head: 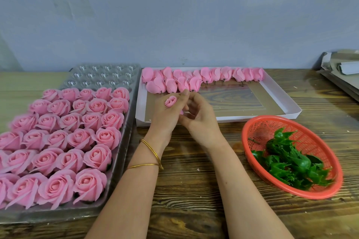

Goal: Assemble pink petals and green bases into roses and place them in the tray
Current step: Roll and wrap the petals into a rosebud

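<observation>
My left hand (167, 114) grips a small pink rosebud (171, 101) at the front edge of the white box lid (279, 95). My right hand (200, 116) is right beside it, fingers curled toward the bud's underside, touching the left hand; what it holds, if anything, is hidden. Loose pink petal pieces (202, 77) lie in rows at the back of the box lid. Green bases (289, 163) are piled in a red basket (258, 126) at the right. Finished pink roses (64, 141) fill most of the clear plastic tray (104, 75) on the left.
The tray's back rows of cups hold nothing. Folded cardboard (342, 72) lies at the far right edge of the wooden table (194, 190). A blue-grey wall stands close behind everything.
</observation>
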Motion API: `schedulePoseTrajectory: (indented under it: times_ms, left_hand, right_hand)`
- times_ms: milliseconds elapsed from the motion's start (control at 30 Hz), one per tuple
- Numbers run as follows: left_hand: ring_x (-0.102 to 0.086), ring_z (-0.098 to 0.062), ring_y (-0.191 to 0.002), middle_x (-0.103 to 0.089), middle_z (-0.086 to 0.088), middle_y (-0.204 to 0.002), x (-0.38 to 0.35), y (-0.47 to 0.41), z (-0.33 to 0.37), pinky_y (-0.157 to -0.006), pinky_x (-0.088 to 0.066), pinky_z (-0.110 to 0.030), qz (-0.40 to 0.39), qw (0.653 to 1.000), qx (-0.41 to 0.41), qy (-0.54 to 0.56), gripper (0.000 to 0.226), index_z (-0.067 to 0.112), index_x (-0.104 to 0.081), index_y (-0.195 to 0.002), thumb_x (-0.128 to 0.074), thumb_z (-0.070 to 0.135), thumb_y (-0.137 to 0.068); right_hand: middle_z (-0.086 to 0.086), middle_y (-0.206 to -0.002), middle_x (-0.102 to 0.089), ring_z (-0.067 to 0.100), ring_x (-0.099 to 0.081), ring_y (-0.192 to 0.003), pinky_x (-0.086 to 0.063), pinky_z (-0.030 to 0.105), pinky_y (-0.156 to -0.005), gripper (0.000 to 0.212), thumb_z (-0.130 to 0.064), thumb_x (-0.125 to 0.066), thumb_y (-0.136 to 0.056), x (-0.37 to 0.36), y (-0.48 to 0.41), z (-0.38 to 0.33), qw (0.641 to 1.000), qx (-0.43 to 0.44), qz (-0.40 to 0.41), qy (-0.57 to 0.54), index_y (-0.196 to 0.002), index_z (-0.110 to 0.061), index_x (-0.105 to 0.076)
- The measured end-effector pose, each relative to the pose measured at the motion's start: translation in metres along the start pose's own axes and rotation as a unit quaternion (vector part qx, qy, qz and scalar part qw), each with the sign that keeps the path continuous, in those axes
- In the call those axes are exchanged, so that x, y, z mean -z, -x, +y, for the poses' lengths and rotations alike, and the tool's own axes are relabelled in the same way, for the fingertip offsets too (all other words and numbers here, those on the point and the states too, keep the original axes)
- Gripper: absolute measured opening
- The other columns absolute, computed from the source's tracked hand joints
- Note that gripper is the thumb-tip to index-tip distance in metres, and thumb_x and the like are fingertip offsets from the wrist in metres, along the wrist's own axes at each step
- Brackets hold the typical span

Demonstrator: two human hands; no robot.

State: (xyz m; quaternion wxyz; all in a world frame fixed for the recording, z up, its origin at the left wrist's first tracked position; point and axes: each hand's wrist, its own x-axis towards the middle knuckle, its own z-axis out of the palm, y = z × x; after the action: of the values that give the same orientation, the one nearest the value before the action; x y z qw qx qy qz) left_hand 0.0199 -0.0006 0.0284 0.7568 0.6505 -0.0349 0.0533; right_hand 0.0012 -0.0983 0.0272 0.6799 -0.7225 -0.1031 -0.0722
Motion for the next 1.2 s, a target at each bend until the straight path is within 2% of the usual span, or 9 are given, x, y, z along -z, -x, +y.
schedulePoseTrajectory:
  times_ms: [133, 300, 467, 633, 767, 900, 1067, 1133, 1200]
  left_hand:
    - [-0.065, -0.02, -0.07, -0.063, -0.009, -0.065, -0.0002, 0.0017, 0.0025, -0.069, -0.055, -0.039, -0.006, 1.0, -0.003, 0.009, 0.037, 0.004, -0.064, -0.068, -0.067, 0.037, -0.084]
    - [-0.065, -0.034, -0.073, -0.059, -0.032, -0.073, -0.0029, -0.0001, 0.003, -0.075, -0.055, -0.048, 0.025, 1.0, -0.006, 0.007, 0.044, 0.017, -0.056, -0.051, -0.062, 0.03, -0.092]
    - [-0.065, -0.029, -0.07, -0.06, -0.03, -0.075, -0.0055, -0.0018, -0.0004, -0.071, -0.055, -0.043, 0.032, 0.999, -0.011, -0.006, 0.046, 0.013, -0.053, -0.055, -0.058, 0.035, -0.095]
    - [-0.069, -0.026, -0.077, -0.068, -0.018, -0.077, -0.0049, 0.0006, -0.0025, -0.074, -0.058, -0.041, 0.015, 1.0, -0.006, -0.022, 0.037, 0.004, -0.067, -0.074, -0.06, 0.036, -0.093]
    - [-0.068, -0.027, -0.079, -0.067, -0.027, -0.085, -0.0046, 0.0004, -0.0028, -0.073, -0.057, -0.041, 0.002, 1.0, -0.025, -0.015, 0.036, -0.003, -0.069, -0.088, -0.065, 0.032, -0.088]
    - [-0.066, -0.023, -0.074, -0.065, -0.029, -0.083, -0.003, 0.0002, -0.0036, -0.066, -0.056, -0.034, -0.008, 0.999, -0.037, 0.002, 0.045, -0.006, -0.062, -0.075, -0.068, 0.038, -0.079]
    - [-0.066, -0.025, -0.077, -0.068, -0.02, -0.078, 0.0002, -0.0019, -0.0062, -0.073, -0.054, -0.044, -0.015, 0.999, -0.029, -0.015, 0.041, 0.0, -0.065, -0.073, -0.069, 0.04, -0.08]
    - [-0.065, -0.02, -0.072, -0.067, -0.012, -0.072, 0.0, -0.0019, -0.0059, -0.07, -0.054, -0.039, -0.016, 0.999, -0.025, -0.013, 0.035, 0.007, -0.066, -0.067, -0.07, 0.041, -0.079]
    - [-0.065, -0.015, -0.069, -0.066, -0.008, -0.067, -0.0002, -0.0016, -0.0053, -0.066, -0.054, -0.032, -0.015, 0.999, -0.029, -0.016, 0.034, 0.006, -0.066, -0.066, -0.069, 0.034, -0.084]
  right_hand:
    - [0.018, -0.109, -0.068, 0.023, -0.065, -0.103, -0.054, 0.03, -0.09, 0.039, 0.017, -0.061, -0.082, -0.0006, -0.0006, 0.0004, 1.0, 0.002, -0.01, 0.002, -0.116, -0.002, -0.058]
    - [0.014, -0.103, -0.07, 0.02, -0.068, -0.098, -0.056, 0.028, -0.086, 0.041, 0.014, -0.067, -0.077, -0.001, 0.0, 0.0006, 1.0, 0.01, 0.002, -0.004, -0.112, -0.008, -0.06]
    - [0.01, -0.102, -0.067, 0.023, -0.065, -0.1, -0.056, 0.036, -0.087, 0.044, 0.007, -0.072, -0.075, -0.0015, -0.0003, 0.0039, 1.0, 0.011, 0.013, 0.019, -0.113, -0.013, -0.06]
    - [0.002, -0.098, -0.067, 0.013, -0.066, -0.094, -0.055, 0.027, -0.083, 0.045, 0.007, -0.073, -0.076, -0.0016, -0.0019, 0.0051, 1.0, 0.007, 0.02, 0.016, -0.112, -0.015, -0.058]
    - [0.01, -0.104, -0.068, 0.016, -0.067, -0.097, -0.054, 0.022, -0.081, 0.046, 0.013, -0.07, -0.075, -0.0008, -0.0017, 0.0053, 1.0, 0.01, 0.022, 0.005, -0.112, -0.011, -0.057]
    - [0.017, -0.109, -0.067, 0.024, -0.067, -0.102, -0.055, 0.027, -0.085, 0.047, 0.019, -0.065, -0.075, -0.0004, -0.0025, 0.0059, 1.0, 0.009, 0.017, -0.015, -0.117, -0.001, -0.054]
    - [0.018, -0.112, -0.067, 0.022, -0.066, -0.105, -0.055, 0.028, -0.088, 0.048, 0.023, -0.06, -0.076, 0.0002, -0.0025, 0.006, 1.0, 0.013, 0.004, -0.022, -0.119, 0.002, -0.052]
    - [0.017, -0.113, -0.067, 0.022, -0.066, -0.107, -0.055, 0.029, -0.091, 0.048, 0.024, -0.058, -0.077, 0.001, -0.0022, 0.0054, 1.0, 0.012, -0.003, -0.024, -0.119, 0.003, -0.052]
    - [0.015, -0.112, -0.068, 0.018, -0.066, -0.106, -0.054, 0.03, -0.092, 0.046, 0.023, -0.059, -0.078, 0.0015, -0.0014, 0.0042, 1.0, 0.011, -0.01, -0.017, -0.119, 0.002, -0.053]
